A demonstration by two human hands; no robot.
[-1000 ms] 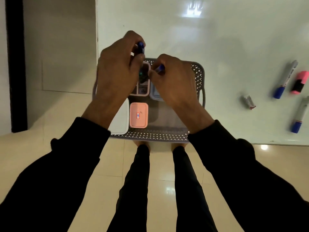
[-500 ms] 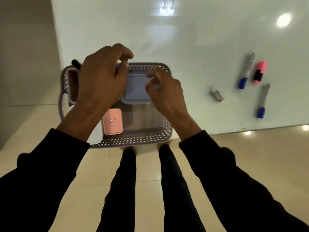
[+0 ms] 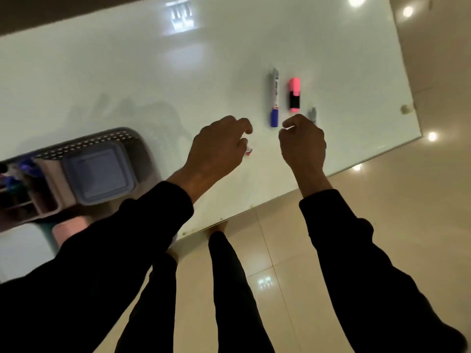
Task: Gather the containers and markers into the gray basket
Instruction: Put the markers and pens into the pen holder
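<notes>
Blue marker (image 3: 274, 98): long axis pointing away, just beyond right hand (image 3: 302, 141), nearer it than left hand (image 3: 216, 149); both hands' fingers loosely curled, empty.

Left hand (image 3: 216, 151) and right hand (image 3: 303, 143) hover, fingers loosely curled.

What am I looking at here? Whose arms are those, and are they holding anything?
A person wears a camera on their head, so you see their own arms from above. Their left hand and right hand reach over a white table. Neither seems to hold anything yet. Ahead lie a blue-capped marker and a pink highlighter. A small red-tipped thing peeks out under the left hand. The gray basket at the left holds a purple container.
</notes>
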